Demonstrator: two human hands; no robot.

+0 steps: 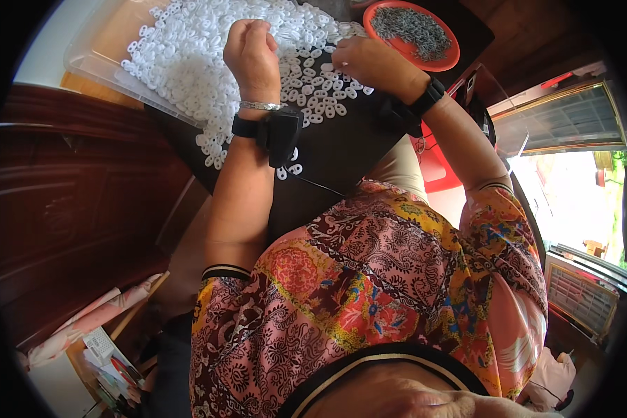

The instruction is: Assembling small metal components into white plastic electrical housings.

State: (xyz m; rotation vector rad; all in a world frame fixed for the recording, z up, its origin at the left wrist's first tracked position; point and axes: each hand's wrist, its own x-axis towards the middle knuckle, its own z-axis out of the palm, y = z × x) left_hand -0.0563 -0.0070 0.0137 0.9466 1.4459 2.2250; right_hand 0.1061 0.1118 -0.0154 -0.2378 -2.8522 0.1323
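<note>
Both hands sit over the heap of small white plastic rings (209,56) on the bench (341,153); left hand (252,52) curled shut above it; right hand (369,63) pinching rings at its right edge, nearer the orange dish (453,59).

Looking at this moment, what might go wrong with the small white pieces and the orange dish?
1. The white plastic pieces reach the near edge of the dark board; a few lie by the left wrist, so the forearm may push them off.
2. The orange dish of small grey metal parts sits close beyond the right hand; a quick reach might tip it.
3. The left hand is closed over the pile; what it holds is hidden, so pieces may drop.
</note>
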